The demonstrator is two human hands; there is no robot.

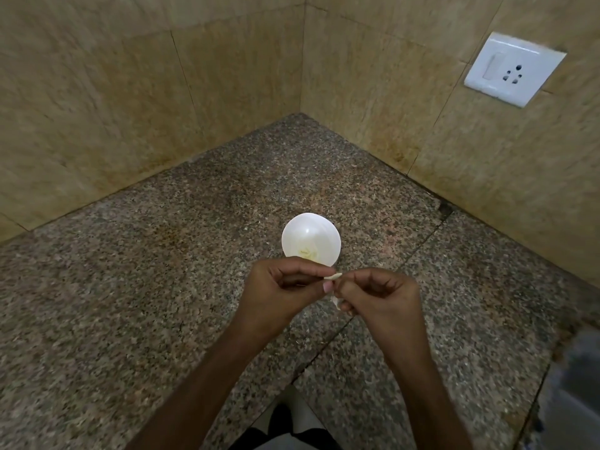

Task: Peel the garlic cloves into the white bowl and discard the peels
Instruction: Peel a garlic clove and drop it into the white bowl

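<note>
A small white bowl (pixel 311 237) stands on the speckled granite counter (pixel 162 287), with pale peeled garlic lying at its bottom. Just in front of the bowl my two hands meet above the counter. My left hand (pixel 279 287) pinches a small garlic clove (pixel 332 276) between thumb and fingertips. My right hand (pixel 378 298) has its fingers curled and pinches the same clove from the other side. A scrap of white peel (pixel 336 302) hangs below my right fingers. Most of the clove is hidden by the fingertips.
The counter sits in a corner of beige tiled walls (pixel 162 108). A white switch and socket plate (pixel 514 69) is on the right wall. A sink edge (pixel 574 401) shows blurred at the lower right. The counter's front edge runs near my forearms.
</note>
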